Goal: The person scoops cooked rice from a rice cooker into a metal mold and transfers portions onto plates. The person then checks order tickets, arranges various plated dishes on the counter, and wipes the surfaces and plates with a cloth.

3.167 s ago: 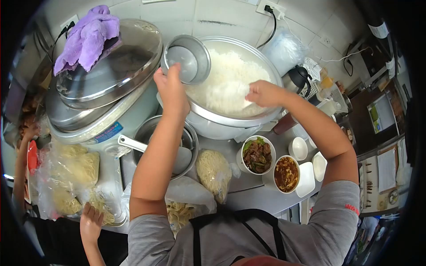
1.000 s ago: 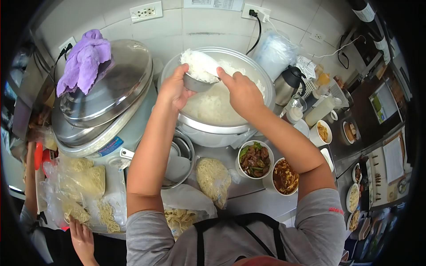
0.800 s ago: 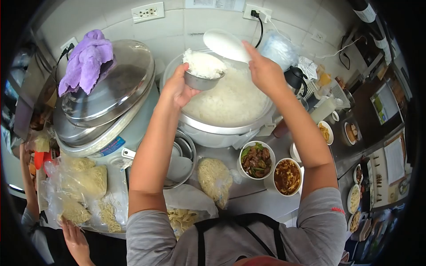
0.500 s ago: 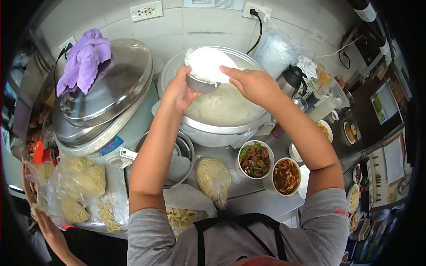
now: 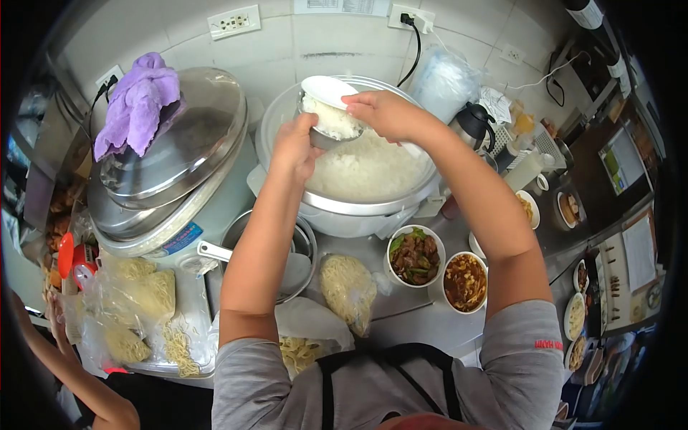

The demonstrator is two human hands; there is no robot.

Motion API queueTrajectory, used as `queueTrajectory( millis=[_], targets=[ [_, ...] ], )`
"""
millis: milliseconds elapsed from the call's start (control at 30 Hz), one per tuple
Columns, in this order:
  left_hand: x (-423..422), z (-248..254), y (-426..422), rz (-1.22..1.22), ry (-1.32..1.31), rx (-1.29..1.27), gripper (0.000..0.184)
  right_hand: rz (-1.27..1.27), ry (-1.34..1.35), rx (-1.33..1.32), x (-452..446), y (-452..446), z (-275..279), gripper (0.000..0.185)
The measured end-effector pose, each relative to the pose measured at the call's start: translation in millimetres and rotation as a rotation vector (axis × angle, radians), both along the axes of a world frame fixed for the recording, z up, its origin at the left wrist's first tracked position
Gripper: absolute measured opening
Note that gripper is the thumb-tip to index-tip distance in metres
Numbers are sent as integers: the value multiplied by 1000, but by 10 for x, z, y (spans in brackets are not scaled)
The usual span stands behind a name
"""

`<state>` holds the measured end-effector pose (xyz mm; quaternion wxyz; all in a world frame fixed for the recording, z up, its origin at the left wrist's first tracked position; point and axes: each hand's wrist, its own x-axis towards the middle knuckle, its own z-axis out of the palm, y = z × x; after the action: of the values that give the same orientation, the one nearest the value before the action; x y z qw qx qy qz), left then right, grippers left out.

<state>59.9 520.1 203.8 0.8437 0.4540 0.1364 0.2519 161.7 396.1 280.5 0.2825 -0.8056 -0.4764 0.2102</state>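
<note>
My left hand [image 5: 297, 145] is closed round the side of a small metal bowl [image 5: 331, 141] filled with white rice [image 5: 337, 123]. Both are over the front left of a large round rice cooker [image 5: 358, 208], whose inside holds more white rice [image 5: 373, 170]. My right hand [image 5: 383, 115] grips a white rice paddle [image 5: 328, 90]; its blade lies tilted against the top of the rice in the bowl. Part of the paddle's handle shows below my right palm.
A lidded cooker [image 5: 172, 193] with a purple cloth [image 5: 141, 104] stands left. In front are a metal pot [image 5: 309, 240], bagged noodles [image 5: 347, 287], a meat bowl [image 5: 414, 256] and a soup bowl [image 5: 466, 282]. A co-worker's arm [image 5: 79, 376] reaches in at lower left.
The paddle first worked in the cooker, then lifted off the filled bowl and came back onto its rice. The bowl, earlier tipped and without visible rice, now holds rice. The co-worker's hand moved left, off the noodles.
</note>
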Motion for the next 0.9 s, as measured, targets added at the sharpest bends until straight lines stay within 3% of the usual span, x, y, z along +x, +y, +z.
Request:
queueTrajectory(
  millis=[267, 367, 567, 667, 767, 867, 900],
  targets=[
    [-73, 24, 107, 51, -15, -106, 33, -202, 147, -77, 317, -490, -415, 38],
    [-36, 0, 112, 59, -63, -62, 33, -182, 128, 222, 247, -460, -282, 38],
    [-45, 31, 23, -26, -109, -88, 34, -92, 250, 30, -27, -257, -142, 37],
    [-98, 49, 120, 28, -80, -117, 33, -120, 140, 51, 304, -269, -187, 38],
    [-172, 89, 254, 102, -140, -129, 33, -183, -882, -40, 443, -346, -487, 45],
    [-301, 119, 251, 82, -228, -189, 37, 142, -901, -535, 152, -289, -579, 51],
    [-330, 135, 243, 76, -238, -195, 38, 196, -924, -534, 44, -292, -566, 53]
  ],
)
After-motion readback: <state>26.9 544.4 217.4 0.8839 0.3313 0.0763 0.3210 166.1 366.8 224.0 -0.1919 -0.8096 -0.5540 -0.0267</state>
